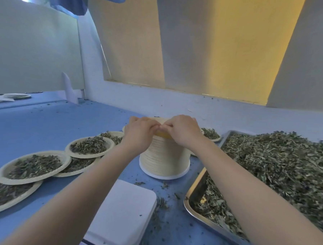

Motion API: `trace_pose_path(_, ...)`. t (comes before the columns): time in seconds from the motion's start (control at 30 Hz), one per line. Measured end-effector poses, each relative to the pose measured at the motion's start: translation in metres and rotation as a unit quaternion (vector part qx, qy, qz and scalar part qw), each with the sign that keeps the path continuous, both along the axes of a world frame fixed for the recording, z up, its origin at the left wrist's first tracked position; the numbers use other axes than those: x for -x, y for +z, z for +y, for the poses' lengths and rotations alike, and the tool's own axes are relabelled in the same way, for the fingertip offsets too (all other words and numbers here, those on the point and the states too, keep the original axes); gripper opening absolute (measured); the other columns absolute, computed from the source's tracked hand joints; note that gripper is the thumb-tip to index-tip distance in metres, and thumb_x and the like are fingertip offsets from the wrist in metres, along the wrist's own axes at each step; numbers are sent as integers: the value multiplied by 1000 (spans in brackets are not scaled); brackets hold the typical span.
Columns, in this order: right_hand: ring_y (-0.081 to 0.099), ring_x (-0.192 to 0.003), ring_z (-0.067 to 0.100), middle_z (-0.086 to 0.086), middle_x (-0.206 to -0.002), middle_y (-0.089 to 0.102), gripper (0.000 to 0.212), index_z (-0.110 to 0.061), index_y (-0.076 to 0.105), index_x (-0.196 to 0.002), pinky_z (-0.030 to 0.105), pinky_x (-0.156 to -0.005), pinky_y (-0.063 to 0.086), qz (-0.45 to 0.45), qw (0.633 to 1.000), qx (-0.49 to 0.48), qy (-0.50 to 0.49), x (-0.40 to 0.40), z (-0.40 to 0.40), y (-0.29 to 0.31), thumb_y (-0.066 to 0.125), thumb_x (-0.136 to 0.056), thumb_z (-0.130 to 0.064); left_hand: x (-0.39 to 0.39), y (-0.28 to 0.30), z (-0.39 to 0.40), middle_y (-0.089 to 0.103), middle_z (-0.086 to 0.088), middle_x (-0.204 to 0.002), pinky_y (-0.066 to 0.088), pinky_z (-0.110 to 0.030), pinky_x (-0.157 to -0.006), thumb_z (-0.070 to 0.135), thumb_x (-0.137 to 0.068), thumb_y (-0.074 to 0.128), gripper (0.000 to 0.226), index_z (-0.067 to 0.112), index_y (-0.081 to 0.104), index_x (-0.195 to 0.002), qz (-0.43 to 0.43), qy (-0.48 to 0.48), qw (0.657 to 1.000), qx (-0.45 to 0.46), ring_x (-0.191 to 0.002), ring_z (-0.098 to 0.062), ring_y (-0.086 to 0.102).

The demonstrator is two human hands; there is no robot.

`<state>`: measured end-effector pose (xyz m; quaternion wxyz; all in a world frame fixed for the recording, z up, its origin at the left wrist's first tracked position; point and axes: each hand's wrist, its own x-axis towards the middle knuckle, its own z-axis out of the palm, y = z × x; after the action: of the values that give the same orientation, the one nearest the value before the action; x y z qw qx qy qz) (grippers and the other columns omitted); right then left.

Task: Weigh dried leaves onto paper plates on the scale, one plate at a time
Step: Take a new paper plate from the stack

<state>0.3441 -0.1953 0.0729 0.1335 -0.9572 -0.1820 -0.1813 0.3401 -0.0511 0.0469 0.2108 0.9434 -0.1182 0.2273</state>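
Note:
A tall stack of cream paper plates (164, 158) stands on the blue table beyond the white scale (123, 212), whose platform is bare. My left hand (140, 132) and my right hand (182, 132) both rest on top of the stack, fingertips pinching the rim of the topmost plate where they meet. A steel tray (193, 204) heaped with dried leaves (278, 166) lies at the right. Several plates filled with leaves (33, 167) overlap in a row at the left.
Another filled plate (211, 134) sits behind the stack, by the tray's far corner. Loose leaf crumbs (162, 204) litter the table between scale and tray. A few empty plates (18, 95) lie far left near the wall. A white wall borders the table's far edge.

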Motion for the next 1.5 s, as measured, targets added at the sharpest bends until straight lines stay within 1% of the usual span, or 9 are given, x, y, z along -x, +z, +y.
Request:
trace_pose_path(0.2, 39, -71, 17, -5, -56, 43, 37, -24, 65, -69, 31, -69, 24, -51, 998, -35, 21, 24, 4, 22, 48, -96, -42, 29, 23, 9, 61, 5, -117, 20, -18, -89, 28, -101, 40, 28, 27, 66, -110, -69, -29, 996, 50, -116, -26, 40)
trace_pose_path(0.33, 50, -92, 17, -5, -85, 67, 37, -23, 73, -94, 32, -79, 34, -100, 993, -8, 65, 63, 11, 22, 43, -97, -45, 74, 21, 22, 63, 5, -112, 18, -16, -83, 28, -98, 47, 24, 26, 69, -107, -126, -28, 989, 72, -109, -26, 36)
trace_pose_path(0.47, 51, -94, 16, -8, -95, 68, 42, -25, 71, -96, 30, -77, 32, -130, 986, 42, 92, 107, 24, 0, 36, -98, -47, 129, 2, 38, 66, 4, -102, 20, -21, -81, 23, -94, 54, 19, 20, 72, -99, -169, -40, 982, 73, -93, -9, 28)
trace_pose_path(0.6, 49, -106, 15, -11, -107, 64, 39, -29, 68, -107, 34, -89, 34, -80, 988, 58, 115, 146, 37, -39, 34, -99, -46, 174, -33, 54, 67, 5, -100, 24, -21, -85, 24, -91, 58, 19, 19, 74, -99, -137, -20, 989, 59, -103, -24, 39)
trace_pose_path(0.73, 47, -109, 14, -12, -112, 63, 41, -32, 67, -111, 37, -96, 32, -25, 991, 69, 113, 169, 47, -79, 32, -98, -49, 198, -72, 61, 66, 9, -101, 23, -18, -84, 26, -91, 57, 19, 23, 73, -100, -75, -7, 995, 72, -105, -22, 38)
trace_pose_path(1.07, 44, -104, 11, -19, -107, 63, 28, -41, 68, -105, 30, -90, 25, 8, 987, 13, 162, 174, 56, -122, 43, -96, -49, 211, -110, 73, 65, 17, -99, 33, -30, -90, 22, -91, 60, 16, 26, 74, -95, -45, 27, 992, 111, -101, -20, 43)
trace_pose_path(1.23, 43, -115, 6, -21, -116, 61, 37, -46, 62, -116, 31, -87, 18, 29, 985, -30, 165, 163, 59, -123, 37, -92, -61, 203, -111, 80, 65, 12, -104, 30, -22, -85, 21, -94, 55, 19, 25, 72, -99, -74, 71, 979, 177, -100, -15, 43)
trace_pose_path(1.37, 49, -111, 9, -15, -113, 65, 39, -35, 66, -109, 36, -91, 25, 24, 982, -114, 151, 154, 63, -115, 34, -98, -53, 194, -114, 85, 60, 15, -97, 40, -32, -87, 21, -96, 50, 21, 28, 69, -96, -63, 129, 945, 296, -101, -17, 51)
trace_pose_path(1.5, 48, -104, 7, -18, -105, 64, 37, -33, 68, -107, 33, -90, 24, 16, 978, -160, 133, 149, 66, -110, 36, -98, -49, 190, -127, 90, 60, 12, -105, 35, -22, -74, 25, -96, 46, 22, 32, 67, -98, -50, 172, 900, 399, -87, 11, 50)
